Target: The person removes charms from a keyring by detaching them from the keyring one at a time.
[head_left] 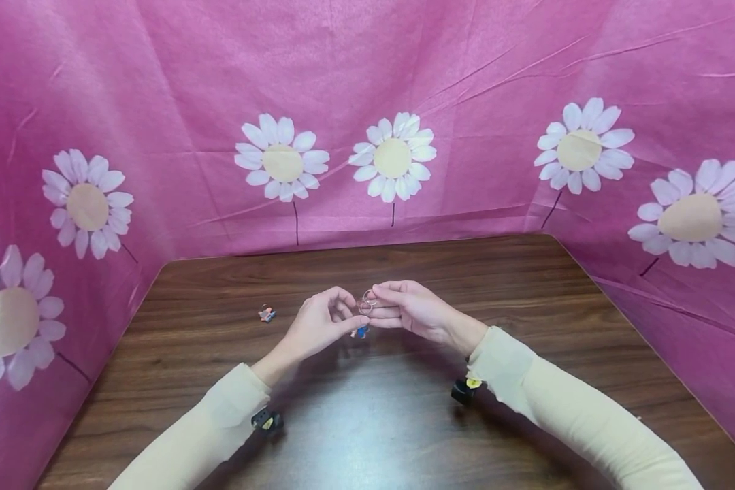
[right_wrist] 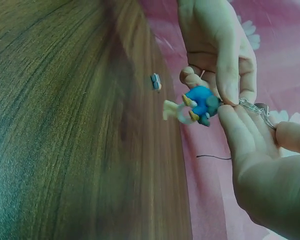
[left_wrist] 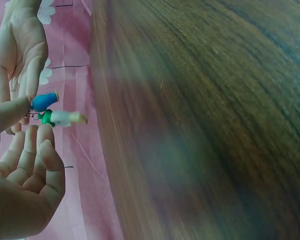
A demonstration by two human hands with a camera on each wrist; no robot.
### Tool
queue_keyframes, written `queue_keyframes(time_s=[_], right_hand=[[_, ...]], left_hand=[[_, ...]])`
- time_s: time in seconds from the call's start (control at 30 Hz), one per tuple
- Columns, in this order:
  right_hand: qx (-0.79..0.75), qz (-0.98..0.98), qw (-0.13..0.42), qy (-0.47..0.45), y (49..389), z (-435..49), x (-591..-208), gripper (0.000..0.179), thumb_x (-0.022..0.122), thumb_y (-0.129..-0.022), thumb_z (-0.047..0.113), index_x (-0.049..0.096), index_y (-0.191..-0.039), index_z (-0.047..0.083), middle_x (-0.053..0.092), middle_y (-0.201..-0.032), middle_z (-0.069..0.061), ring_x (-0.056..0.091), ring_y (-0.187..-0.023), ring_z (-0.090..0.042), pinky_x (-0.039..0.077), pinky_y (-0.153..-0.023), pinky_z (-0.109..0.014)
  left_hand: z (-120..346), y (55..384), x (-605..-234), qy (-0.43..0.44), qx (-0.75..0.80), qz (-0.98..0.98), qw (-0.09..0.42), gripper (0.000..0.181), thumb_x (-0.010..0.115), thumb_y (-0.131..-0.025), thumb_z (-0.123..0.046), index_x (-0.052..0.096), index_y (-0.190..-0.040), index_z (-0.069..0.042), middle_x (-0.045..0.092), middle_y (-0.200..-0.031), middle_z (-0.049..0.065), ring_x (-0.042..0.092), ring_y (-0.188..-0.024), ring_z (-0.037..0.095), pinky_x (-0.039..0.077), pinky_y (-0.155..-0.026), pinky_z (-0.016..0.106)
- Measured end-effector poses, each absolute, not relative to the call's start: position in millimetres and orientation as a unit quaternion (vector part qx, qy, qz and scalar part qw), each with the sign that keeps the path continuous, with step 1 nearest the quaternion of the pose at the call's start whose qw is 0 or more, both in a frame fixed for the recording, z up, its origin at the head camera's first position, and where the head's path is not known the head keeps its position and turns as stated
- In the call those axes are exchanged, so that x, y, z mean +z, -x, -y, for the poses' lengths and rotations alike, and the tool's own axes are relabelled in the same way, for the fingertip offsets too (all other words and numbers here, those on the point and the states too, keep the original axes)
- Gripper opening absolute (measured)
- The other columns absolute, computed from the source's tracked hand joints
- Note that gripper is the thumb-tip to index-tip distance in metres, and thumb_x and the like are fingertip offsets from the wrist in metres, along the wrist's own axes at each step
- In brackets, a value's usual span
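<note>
Both hands meet around one keychain above the table. Its silver rings (head_left: 366, 299) sit between the thumb and fingers of my right hand (head_left: 419, 309), which pinches them. My left hand (head_left: 324, 316) has its thumb and index finger at the chain end, close against the right fingertips. From the chain hang small figure charms: a blue one (right_wrist: 201, 99) with orange parts, and a green, white and cream one (left_wrist: 60, 118). The left hand's other fingers curl loosely beside the charms. Part of the chain is hidden by the thumb.
Another small charm (head_left: 266, 314) with orange and blue-grey parts and a ring lies on the wooden table (head_left: 220, 367), left of the hands. A pink cloth (head_left: 343, 54) printed with daisies stands around the back and both sides. Small black cameras are strapped at both wrists.
</note>
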State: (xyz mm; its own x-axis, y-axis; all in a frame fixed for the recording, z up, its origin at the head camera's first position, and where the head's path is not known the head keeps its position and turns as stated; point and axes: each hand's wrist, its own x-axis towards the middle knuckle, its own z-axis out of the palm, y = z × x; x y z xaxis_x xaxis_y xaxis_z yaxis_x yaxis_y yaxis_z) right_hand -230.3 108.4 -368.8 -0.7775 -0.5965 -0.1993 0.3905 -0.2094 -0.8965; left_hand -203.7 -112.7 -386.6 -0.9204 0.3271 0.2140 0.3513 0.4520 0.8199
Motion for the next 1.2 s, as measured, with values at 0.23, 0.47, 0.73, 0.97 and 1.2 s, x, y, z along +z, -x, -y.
queue_keyframes(time_s=[0.23, 0.47, 0.73, 0.97, 1.2], right_hand=[[-0.762, -0.556, 0.313, 0.108, 230, -109, -369, 0.017, 0.052, -0.107, 0.011, 0.066, -0.106, 0.002, 0.07, -0.104, -0.013, 0.071, -0.098, -0.023, 0.052, -0.098, -0.044], [-0.756, -0.567, 0.308, 0.109, 232, -109, -369, 0.017, 0.053, -0.107, 0.011, 0.066, -0.108, 0.001, 0.071, -0.101, -0.011, 0.072, -0.092, -0.021, 0.053, -0.095, -0.045], [-0.757, -0.559, 0.32, 0.108, 232, -110, -372, 0.017, 0.052, -0.107, 0.011, 0.068, -0.105, 0.004, 0.07, -0.1, -0.009, 0.071, -0.088, -0.019, 0.052, -0.096, -0.049], [-0.754, -0.559, 0.327, 0.112, 235, -115, -373, 0.018, 0.051, -0.107, 0.012, 0.067, -0.106, 0.004, 0.069, -0.099, -0.009, 0.07, -0.084, -0.018, 0.054, -0.094, -0.049], [-0.744, -0.565, 0.332, 0.129, 235, -118, -374, 0.016, 0.053, -0.107, 0.013, 0.066, -0.108, 0.003, 0.07, -0.102, -0.01, 0.07, -0.086, -0.018, 0.054, -0.094, -0.048]], left_hand=[[115, 204, -387, 0.223, -0.48, 0.848, 0.004, 0.014, 0.081, -0.088, -0.025, 0.073, -0.093, -0.014, 0.071, -0.077, -0.008, 0.064, -0.065, 0.011, 0.053, -0.062, 0.028], [116, 204, -385, 0.239, -0.496, 0.835, -0.022, 0.019, 0.078, -0.091, -0.027, 0.076, -0.1, -0.01, 0.073, -0.081, -0.005, 0.069, -0.069, 0.022, 0.056, -0.065, 0.033], [115, 203, -383, 0.221, -0.559, 0.796, -0.074, 0.021, 0.071, -0.097, -0.022, 0.074, -0.102, -0.002, 0.075, -0.082, 0.007, 0.071, -0.076, 0.042, 0.059, -0.069, 0.047], [116, 204, -381, 0.227, -0.548, 0.801, -0.085, 0.021, 0.062, -0.102, -0.022, 0.069, -0.105, -0.002, 0.071, -0.094, 0.009, 0.064, -0.092, 0.039, 0.051, -0.078, 0.034], [119, 204, -377, 0.237, -0.548, 0.797, -0.092, 0.023, 0.055, -0.106, -0.02, 0.066, -0.108, 0.0, 0.069, -0.104, 0.02, 0.063, -0.102, 0.04, 0.052, -0.086, 0.041]])
